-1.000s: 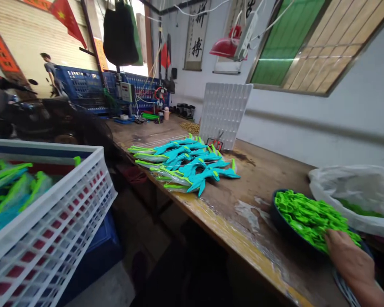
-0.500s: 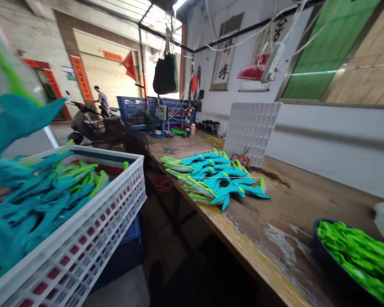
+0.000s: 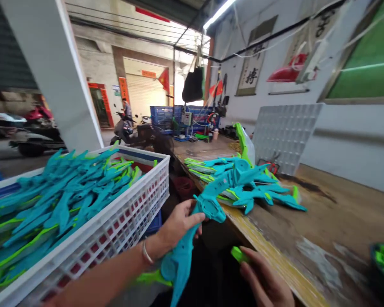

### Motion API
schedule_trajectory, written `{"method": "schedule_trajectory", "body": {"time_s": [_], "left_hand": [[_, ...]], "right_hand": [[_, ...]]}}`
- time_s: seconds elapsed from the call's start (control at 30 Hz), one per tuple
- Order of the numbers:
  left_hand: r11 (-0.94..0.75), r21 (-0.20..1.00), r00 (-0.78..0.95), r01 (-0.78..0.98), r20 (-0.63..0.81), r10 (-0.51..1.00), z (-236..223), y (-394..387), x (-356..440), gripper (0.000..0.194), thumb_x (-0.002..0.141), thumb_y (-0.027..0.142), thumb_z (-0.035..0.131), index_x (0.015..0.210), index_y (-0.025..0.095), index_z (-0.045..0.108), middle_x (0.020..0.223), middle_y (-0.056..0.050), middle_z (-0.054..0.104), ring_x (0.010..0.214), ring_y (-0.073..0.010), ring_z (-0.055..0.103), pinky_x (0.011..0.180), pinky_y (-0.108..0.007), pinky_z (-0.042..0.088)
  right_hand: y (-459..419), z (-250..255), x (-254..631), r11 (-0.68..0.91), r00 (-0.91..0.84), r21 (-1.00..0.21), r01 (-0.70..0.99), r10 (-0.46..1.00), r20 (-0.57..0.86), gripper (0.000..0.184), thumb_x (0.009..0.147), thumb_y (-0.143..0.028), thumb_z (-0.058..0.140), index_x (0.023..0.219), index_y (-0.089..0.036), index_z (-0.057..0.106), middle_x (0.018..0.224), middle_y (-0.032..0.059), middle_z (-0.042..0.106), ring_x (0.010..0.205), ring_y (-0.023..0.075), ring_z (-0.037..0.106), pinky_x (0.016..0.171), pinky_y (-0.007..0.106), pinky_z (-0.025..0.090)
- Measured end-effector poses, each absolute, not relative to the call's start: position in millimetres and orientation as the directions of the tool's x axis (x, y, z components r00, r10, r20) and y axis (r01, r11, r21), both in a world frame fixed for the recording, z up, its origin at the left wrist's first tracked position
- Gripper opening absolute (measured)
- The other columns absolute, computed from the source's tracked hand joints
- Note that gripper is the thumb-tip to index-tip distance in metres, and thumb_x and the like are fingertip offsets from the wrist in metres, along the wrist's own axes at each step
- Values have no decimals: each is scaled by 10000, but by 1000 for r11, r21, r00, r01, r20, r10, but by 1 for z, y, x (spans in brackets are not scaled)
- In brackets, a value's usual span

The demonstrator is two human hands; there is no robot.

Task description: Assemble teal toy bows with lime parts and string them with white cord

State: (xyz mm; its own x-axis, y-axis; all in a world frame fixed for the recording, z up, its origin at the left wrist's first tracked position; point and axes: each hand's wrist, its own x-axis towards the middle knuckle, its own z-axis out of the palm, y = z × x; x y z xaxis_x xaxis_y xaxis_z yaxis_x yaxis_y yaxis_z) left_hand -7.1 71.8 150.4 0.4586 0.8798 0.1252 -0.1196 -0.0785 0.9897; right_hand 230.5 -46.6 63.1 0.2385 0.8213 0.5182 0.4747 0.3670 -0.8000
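Observation:
My left hand (image 3: 182, 224) is closed round the middle of a long turquoise plastic part (image 3: 211, 204) with lime-green pieces at its ends. The part slants upward from lower left to upper right, above the gap between crate and table. At lower right, my right hand (image 3: 265, 279) pinches a small lime-green plastic piece (image 3: 239, 254) between thumb and fingers, apart from the turquoise part. Similar turquoise-and-green parts (image 3: 269, 194) lie in a row on the wooden table beyond. More of them (image 3: 67, 209) fill the white crate on my left.
The white lattice crate (image 3: 141, 204) stands left of the wooden table (image 3: 348, 226). A dark basin (image 3: 376, 264) of green pieces sits at the right edge. A pale ribbed panel (image 3: 284, 132) leans at the back near red-handled pliers (image 3: 273, 167). A person (image 3: 127, 110) is outside.
The view has swung left. My left hand has brought a turquoise part from above the crate to in front of me. My right hand has come into view with a green piece.

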Motion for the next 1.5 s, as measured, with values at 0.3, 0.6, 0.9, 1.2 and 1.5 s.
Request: {"method": "schedule_trajectory", "body": {"time_s": [0.3,0.6,0.9,1.2,1.5], "left_hand": [[112,977,444,-184,-19,896,56,41,44,403,857,484,758,1082,178,623,753,-1,682,646,-150,640,622,-263,554],[142,986,426,-86,-93,900,36,42,37,339,893,461,712,1084,190,640,838,-14,702,699,-166,661,637,-266,559],[179,979,408,-95,-126,905,28,39,44,330,907,479,696,1015,171,650,734,-19,689,645,-163,641,621,-259,540],[139,977,392,-164,-65,918,36,33,56,303,942,431,674,1096,170,667,955,-44,737,767,-166,661,712,-266,551],[178,969,455,-174,-82,887,35,28,51,329,937,465,686,1097,179,659,865,-17,710,682,-136,620,633,-243,524]], "right_hand": [[-68,80,191,231,471,-959,167,835,283,178,869,-417,777,953,-260,770,840,23,681,646,158,635,596,231,575],[-38,63,178,111,443,-991,-73,894,68,280,868,-449,790,1024,-234,702,894,35,731,793,188,700,733,285,593],[-33,71,183,97,462,-994,44,880,106,220,880,-406,777,988,-235,691,846,13,684,725,165,656,659,258,569],[-32,56,178,224,545,-939,260,769,334,78,930,-245,731,1008,-244,737,974,30,687,891,184,659,785,291,561],[-30,53,190,288,334,-703,650,723,604,152,966,-121,664,1066,-233,684,980,38,599,991,200,569,842,348,488]]}}
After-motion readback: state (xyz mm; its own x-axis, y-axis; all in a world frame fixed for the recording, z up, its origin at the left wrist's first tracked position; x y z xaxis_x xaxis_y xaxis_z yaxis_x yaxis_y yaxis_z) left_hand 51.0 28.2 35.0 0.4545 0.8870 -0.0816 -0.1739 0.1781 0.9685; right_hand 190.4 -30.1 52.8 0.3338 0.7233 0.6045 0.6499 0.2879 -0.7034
